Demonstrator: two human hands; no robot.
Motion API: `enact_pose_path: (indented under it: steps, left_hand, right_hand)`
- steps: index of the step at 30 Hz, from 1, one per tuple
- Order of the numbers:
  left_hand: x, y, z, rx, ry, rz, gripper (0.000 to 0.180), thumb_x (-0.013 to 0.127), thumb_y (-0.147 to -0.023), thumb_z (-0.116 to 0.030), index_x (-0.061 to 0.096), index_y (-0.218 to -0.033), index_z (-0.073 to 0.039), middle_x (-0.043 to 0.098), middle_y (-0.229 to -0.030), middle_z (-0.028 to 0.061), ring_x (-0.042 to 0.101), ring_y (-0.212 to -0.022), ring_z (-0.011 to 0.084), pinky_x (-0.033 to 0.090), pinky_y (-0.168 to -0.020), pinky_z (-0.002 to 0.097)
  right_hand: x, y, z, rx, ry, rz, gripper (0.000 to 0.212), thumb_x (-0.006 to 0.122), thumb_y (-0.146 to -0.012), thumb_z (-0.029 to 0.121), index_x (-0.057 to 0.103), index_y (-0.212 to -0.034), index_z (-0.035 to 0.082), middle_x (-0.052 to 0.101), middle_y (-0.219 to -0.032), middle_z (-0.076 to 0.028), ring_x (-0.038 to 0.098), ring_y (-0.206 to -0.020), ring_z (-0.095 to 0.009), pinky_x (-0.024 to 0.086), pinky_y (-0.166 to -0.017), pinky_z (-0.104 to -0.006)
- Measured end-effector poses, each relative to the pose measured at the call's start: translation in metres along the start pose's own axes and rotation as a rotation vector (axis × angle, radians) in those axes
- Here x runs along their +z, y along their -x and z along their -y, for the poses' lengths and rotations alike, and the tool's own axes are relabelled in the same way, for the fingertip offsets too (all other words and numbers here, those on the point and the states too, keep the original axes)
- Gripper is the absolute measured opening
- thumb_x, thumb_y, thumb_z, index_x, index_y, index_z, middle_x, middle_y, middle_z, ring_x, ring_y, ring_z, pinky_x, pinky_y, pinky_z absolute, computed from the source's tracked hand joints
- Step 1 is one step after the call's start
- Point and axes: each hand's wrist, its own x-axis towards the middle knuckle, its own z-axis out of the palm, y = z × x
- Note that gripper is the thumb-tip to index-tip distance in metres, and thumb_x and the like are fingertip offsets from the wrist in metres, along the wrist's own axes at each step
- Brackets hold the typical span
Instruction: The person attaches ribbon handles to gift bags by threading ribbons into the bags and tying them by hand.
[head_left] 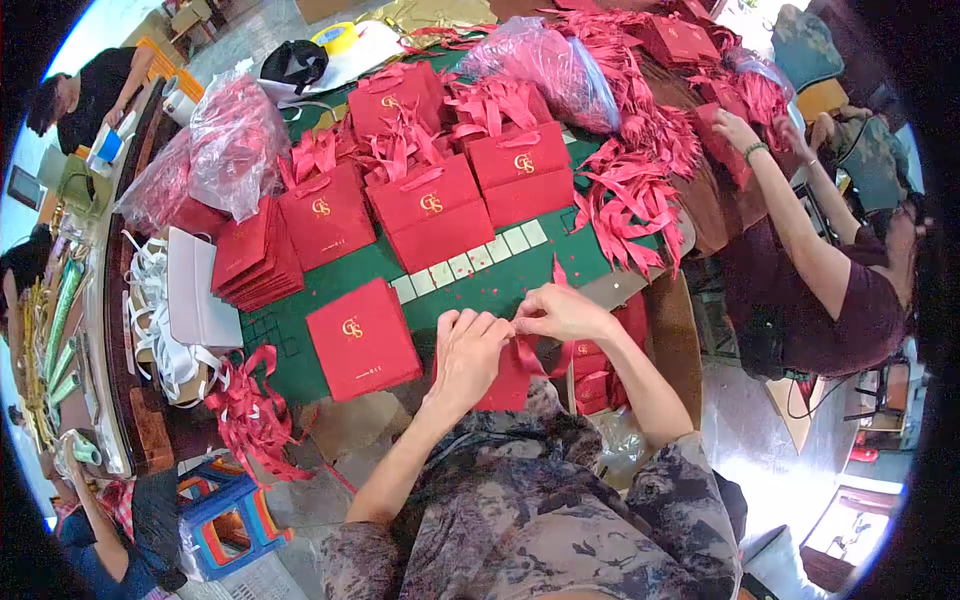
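At the near edge of the green table mat (260, 350), my left hand (468, 352) is closed on the top of a red paper gift bag (503, 392). My right hand (565, 315) pinches a red ribbon (527, 355) against my left fingertips, at the bag's upper edge. One ribbon end sticks up above my right hand and a loop hangs below it. The exact spot where ribbon meets bag is hidden by my fingers. Just left of my hands lies a stack of flat red gift bags (363, 340) with gold lettering.
Red bags with ribbon handles (430, 205) stand in rows farther back. Loose red ribbons (625, 200) pile up at right, more ribbons (250, 405) hang at left. A white box (200, 290) sits by white straps. Co-workers (800, 270) work on either side.
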Motion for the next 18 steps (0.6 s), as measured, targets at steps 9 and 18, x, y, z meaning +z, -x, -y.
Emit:
enact_pose_path:
  steps: [9,18]
  left_hand:
    - [0.008,0.001,0.011,-0.230,0.151,0.028,0.015,0.074,-0.081,-0.012,0.062,-0.091,-0.012,0.067,-0.082,0.0018,0.060,-0.080,0.0243,0.037,-0.084,0.0401]
    - [0.017,-0.005,0.033,-0.392,0.239,0.040,0.023,0.077,-0.081,-0.018,0.063,-0.099,-0.012,0.068,-0.088,0.0051,0.063,-0.088,0.0261,0.039,-0.085,0.0411]
  right_hand:
    - [0.023,-0.024,-0.011,0.167,-0.289,-0.527,0.029,0.071,-0.087,0.031,0.074,-0.088,0.002,0.070,-0.083,-0.015,0.068,-0.076,-0.024,0.051,-0.070,-0.0358]
    - [-0.003,0.028,-0.034,0.272,0.023,-0.926,0.022,0.071,-0.091,0.024,0.067,-0.088,0.002,0.068,-0.076,-0.014,0.067,-0.069,-0.027,0.051,-0.063,-0.0385]
